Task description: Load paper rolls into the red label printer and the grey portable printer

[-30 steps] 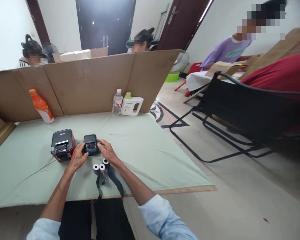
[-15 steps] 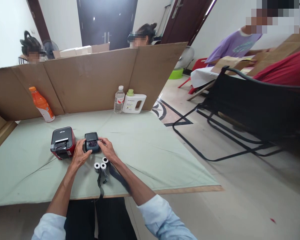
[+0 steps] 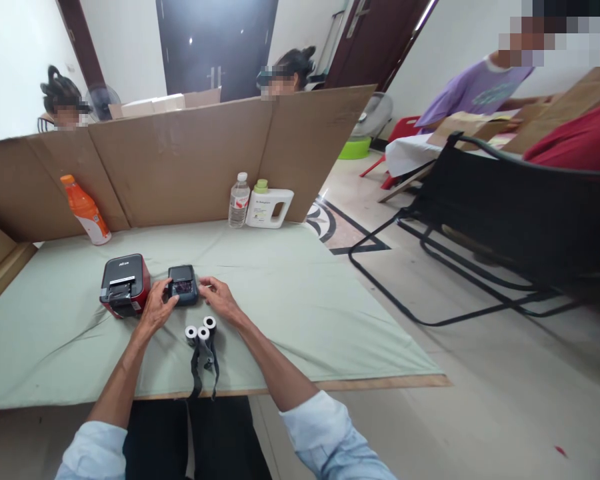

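A small dark portable printer (image 3: pixel 183 274) sits on the green tablecloth with its lid side up. At its left side is my left hand (image 3: pixel 156 305), thumb by the front corner and fingertips at the left edge, gripping it. My right hand (image 3: pixel 221 297) is at the printer's right edge, fingers loosely apart and seemingly just off it. Three small rolls (image 3: pixel 203 333) with white ends and dark loose strips stand together in front of the printer. To the left of my left hand is a larger black and red label printer (image 3: pixel 125 283).
A cardboard screen (image 3: pixel 180 160) runs along the table's back. Against it stand an orange bottle (image 3: pixel 86 212), a clear water bottle (image 3: pixel 239 200) and a white jug (image 3: pixel 270 208). A black folding chair (image 3: pixel 505 227) is at the right. People sit beyond the screen and at the right.
My right hand has moved slightly right, off the small printer's edge. My left hand stays at its left side. The view has shifted a little.
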`<state>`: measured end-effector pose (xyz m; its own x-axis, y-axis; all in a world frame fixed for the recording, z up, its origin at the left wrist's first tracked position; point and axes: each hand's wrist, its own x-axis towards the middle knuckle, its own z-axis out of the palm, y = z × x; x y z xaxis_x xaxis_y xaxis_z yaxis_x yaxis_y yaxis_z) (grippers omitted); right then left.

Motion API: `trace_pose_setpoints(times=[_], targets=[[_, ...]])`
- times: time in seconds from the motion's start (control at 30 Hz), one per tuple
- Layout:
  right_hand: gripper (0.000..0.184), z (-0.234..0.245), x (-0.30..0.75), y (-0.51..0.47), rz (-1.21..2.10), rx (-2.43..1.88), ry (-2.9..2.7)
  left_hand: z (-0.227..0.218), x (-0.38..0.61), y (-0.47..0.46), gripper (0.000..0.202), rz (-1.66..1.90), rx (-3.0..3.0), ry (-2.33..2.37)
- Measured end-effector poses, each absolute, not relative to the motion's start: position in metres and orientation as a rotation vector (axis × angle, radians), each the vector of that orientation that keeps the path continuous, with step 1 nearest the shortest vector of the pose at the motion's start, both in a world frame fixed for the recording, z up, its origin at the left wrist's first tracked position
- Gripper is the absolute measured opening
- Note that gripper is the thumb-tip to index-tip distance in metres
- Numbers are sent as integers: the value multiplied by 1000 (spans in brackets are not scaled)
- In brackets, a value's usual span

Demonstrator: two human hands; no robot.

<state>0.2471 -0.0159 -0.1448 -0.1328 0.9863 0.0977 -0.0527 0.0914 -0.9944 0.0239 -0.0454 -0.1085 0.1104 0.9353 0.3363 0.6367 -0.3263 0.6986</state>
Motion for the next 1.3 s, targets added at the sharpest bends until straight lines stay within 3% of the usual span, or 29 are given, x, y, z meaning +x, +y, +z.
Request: trace_pose_setpoints(times=[0.6,0.73,1.0,1.3], targets=[[54,-148,248,-10,1209,-905,-1486,-108,41,-32,16,1319,1871,1592],[52,-149,245,-11,1142,-898,-1490,-110,43,-28,18,1351,1843,1616],[24,-136,245,-18,1053,-832,-1565,-108,45,-22,26,1348,1772,1678],[36,-122,245,-23,1327,-822,-1409,-111,33,-28,28,1208,1923,1588]])
